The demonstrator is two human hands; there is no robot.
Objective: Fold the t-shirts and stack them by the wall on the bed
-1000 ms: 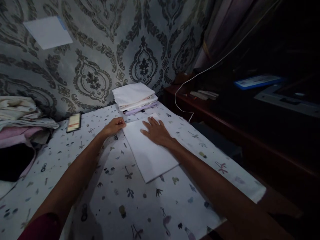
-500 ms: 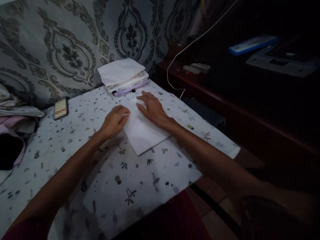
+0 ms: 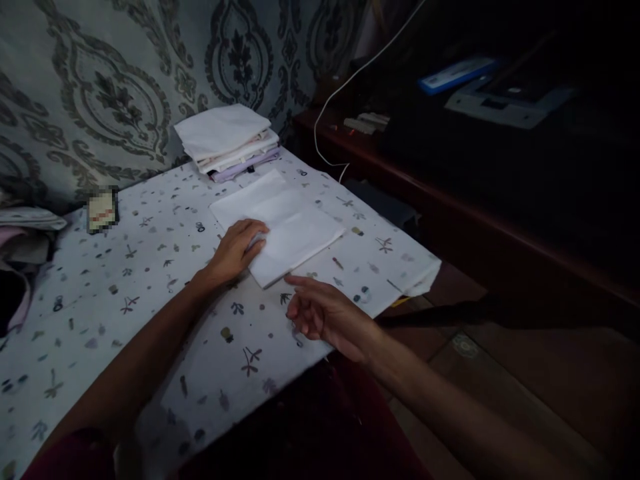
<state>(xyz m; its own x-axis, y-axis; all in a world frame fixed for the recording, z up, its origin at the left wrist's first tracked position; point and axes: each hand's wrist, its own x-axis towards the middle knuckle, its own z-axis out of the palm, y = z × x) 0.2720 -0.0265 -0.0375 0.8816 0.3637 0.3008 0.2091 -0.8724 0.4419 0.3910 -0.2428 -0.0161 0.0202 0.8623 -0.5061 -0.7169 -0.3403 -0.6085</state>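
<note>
A folded white cloth (image 3: 295,220) lies flat on a bed sheet with small plant prints (image 3: 165,267). My left hand (image 3: 237,250) rests on its left edge, fingers laid over the fabric and thumb apart. Just off the cloth's near edge, my right hand (image 3: 330,313) hovers palm inward, holding nothing. Its index finger is stretched out and the others are loosely curled. Behind the white cloth stands a stack of folded clothes (image 3: 225,137), white on top with a lilac piece near the bottom.
A phone-sized object (image 3: 103,210), blurred out, lies at the left by a heap of clothes (image 3: 30,233). A patterned headboard or wall (image 3: 115,100) rises behind. To the right are a dark wooden table (image 3: 400,160), a white cable (image 3: 325,107) and a blue-edged box (image 3: 457,75).
My right hand has left the cloth's surface and come back toward me, below its near edge. The cloth now shows wider and more uncovered. My left hand stays at its left edge.
</note>
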